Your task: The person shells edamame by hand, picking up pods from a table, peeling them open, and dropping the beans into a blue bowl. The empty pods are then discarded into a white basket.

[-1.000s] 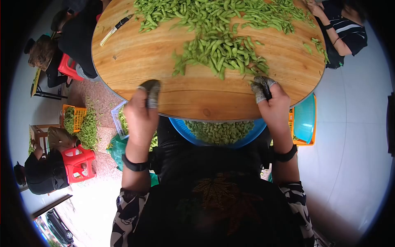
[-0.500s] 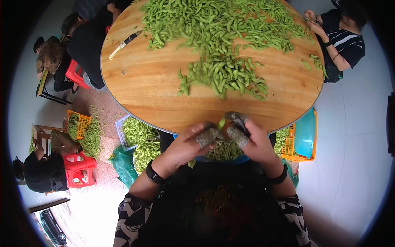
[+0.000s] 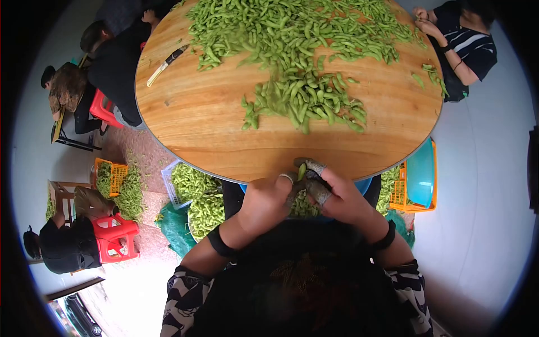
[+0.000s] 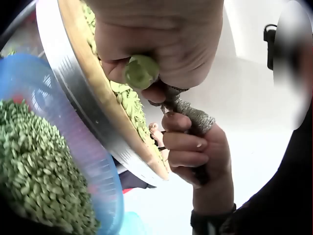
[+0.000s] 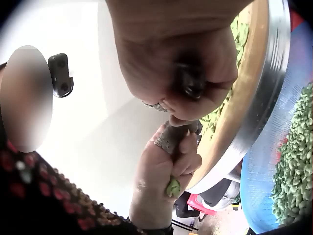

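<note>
Both hands meet at the table's near edge. In the left wrist view the left hand [image 4: 161, 44] curls round a green pod [image 4: 141, 72], also visible in the right wrist view at its palm. The right hand [image 5: 176, 68] closes round a dark, handle-like object [image 5: 191, 82], whose far end is hidden. Grey coverings wrap the thumbs and some fingers. In the head view another pod [image 3: 302, 171] stands between the fingertips of the left hand [image 3: 264, 205] and right hand [image 3: 345, 196]; which one pinches it I cannot tell. Below is a blue basket [image 4: 105, 171] of shelled beans [image 4: 44, 176].
Piled pods [image 3: 303, 95] cover much of the round wooden table [image 3: 196, 123]. A knife [image 3: 167, 64] lies at its left. Pod-filled containers stand on the floor either side, including an orange crate [image 3: 400, 196]. Other people sit left and right, some on red stools [image 3: 115, 236].
From apart at the table edge, both hands have come together over the blue basket. A pod now shows between their fingertips. Over the last half second they have shifted only slightly.
</note>
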